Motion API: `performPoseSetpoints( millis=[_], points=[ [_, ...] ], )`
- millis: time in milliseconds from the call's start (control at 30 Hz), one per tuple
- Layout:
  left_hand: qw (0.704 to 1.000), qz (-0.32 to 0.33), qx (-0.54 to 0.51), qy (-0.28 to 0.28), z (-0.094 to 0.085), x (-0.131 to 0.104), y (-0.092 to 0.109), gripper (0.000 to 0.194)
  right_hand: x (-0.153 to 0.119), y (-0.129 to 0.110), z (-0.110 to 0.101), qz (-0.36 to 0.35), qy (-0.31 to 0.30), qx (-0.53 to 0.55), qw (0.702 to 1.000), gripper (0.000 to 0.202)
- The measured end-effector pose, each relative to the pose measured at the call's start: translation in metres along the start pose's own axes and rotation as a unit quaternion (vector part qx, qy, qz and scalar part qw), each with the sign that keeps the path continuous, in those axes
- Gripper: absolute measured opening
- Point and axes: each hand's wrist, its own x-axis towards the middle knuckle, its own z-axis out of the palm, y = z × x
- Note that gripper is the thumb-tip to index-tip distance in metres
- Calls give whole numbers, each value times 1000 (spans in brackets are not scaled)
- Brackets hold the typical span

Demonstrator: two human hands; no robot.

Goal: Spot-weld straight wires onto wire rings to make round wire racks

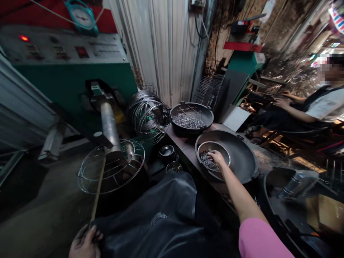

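Observation:
My left hand (pixel 86 243), at the bottom left, is closed round the lower end of a thin stick (pixel 98 195). The stick slants up to a round wire frame (pixel 138 165), which hangs about the thick metal arm (pixel 109 123) of a green machine. At the right, my right hand (pixel 216 158) reaches into a small metal bowl (pixel 228 152). Its fingers are pinched together at a heap of short metal pieces (pixel 206 160); what they hold is hidden. That bowl stands inside a wide black pan (pixel 243 161). A dark apron (pixel 163 200) covers my lap.
The green machine (pixel 67 80) has a lit red lamp and a teal dial scale (pixel 81 17). Coiled wire (pixel 146 111) lies beside another pan (pixel 211 113) of metal rods. Further right are a black tub (pixel 271 179), a cardboard box (pixel 329 215) and a seated person (pixel 319 104).

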Motion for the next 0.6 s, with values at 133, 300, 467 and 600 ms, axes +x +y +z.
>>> performPoseSetpoints(
  millis=[133,300,467,600],
  points=[
    [1000,-12,-17,17,2,0,-2,40,-23,-16,10,12,-45,54,997,12],
    [995,-83,-55,31,10,9,7,31,-78,-11,54,3,-191,98,977,19],
    [988,-123,-97,12,31,24,69,21,-120,17,99,16,-326,-22,945,18],
    [988,-64,-53,-134,52,36,136,30,-122,15,113,5,-324,-49,945,16]
  ],
)
